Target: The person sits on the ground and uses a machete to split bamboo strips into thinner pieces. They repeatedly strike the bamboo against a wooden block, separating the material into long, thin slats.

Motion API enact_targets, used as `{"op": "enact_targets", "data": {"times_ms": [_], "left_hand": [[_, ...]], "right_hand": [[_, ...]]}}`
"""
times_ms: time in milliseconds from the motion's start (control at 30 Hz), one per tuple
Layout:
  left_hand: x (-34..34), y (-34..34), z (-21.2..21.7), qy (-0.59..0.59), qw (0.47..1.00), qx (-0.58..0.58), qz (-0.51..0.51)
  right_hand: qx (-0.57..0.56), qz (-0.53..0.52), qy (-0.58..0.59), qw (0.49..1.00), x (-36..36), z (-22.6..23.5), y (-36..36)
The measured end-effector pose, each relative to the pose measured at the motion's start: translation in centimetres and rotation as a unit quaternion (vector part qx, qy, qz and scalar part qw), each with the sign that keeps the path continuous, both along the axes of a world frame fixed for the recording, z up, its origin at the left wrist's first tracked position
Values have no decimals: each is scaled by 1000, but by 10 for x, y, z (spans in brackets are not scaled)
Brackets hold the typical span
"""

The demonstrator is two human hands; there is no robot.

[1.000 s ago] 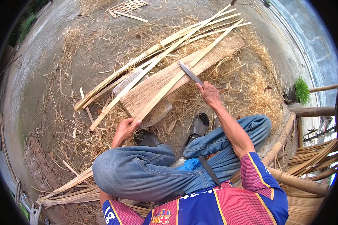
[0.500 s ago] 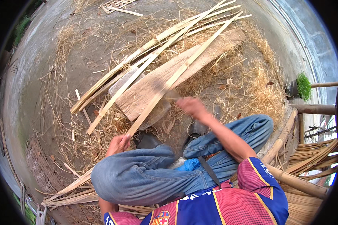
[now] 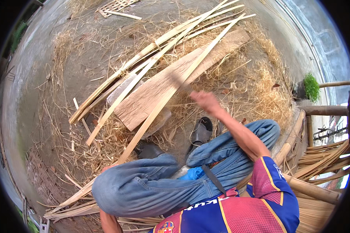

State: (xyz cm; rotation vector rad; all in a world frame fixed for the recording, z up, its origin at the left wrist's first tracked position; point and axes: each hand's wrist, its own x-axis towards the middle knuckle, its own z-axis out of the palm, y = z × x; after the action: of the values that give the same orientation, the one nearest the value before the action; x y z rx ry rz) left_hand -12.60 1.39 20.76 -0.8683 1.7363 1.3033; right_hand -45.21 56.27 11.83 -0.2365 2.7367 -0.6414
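A long pale split-bamboo strip (image 3: 159, 105) slants across a rough wooden board (image 3: 144, 99), its lower end running toward my left knee. My right hand (image 3: 207, 102) is closed round the handle of a knife (image 3: 181, 82), whose dark blade is smeared by motion and lies over the strip. Only a sliver of my left hand (image 3: 106, 168) shows by the strip's lower end. The knee hides its fingers, so its grip cannot be made out. The board's near end rests on a pale stone block (image 3: 159, 123).
More bamboo strips (image 3: 122, 97) lie left of the board. Curly shavings (image 3: 266, 99) litter the ground. Bundled strips (image 3: 76, 206) lie by my left leg, others (image 3: 326, 161) at the right behind a bamboo rail (image 3: 286, 149). A potted plant (image 3: 310, 87) stands at right.
My left hand has drawn back toward me behind the knee, and more of the strip's lower end shows. My right hand with the knife has moved slightly up and right.
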Motion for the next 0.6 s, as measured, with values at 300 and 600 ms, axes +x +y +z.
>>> {"op": "enact_targets", "data": {"times_ms": [300,600], "left_hand": [[50,-69,-9,-66,998,-10,-2],[93,-116,-9,-96,995,-30,4]], "right_hand": [[-4,-52,-87,995,-27,19,0],[-2,26,28,999,-25,24,1]]}}
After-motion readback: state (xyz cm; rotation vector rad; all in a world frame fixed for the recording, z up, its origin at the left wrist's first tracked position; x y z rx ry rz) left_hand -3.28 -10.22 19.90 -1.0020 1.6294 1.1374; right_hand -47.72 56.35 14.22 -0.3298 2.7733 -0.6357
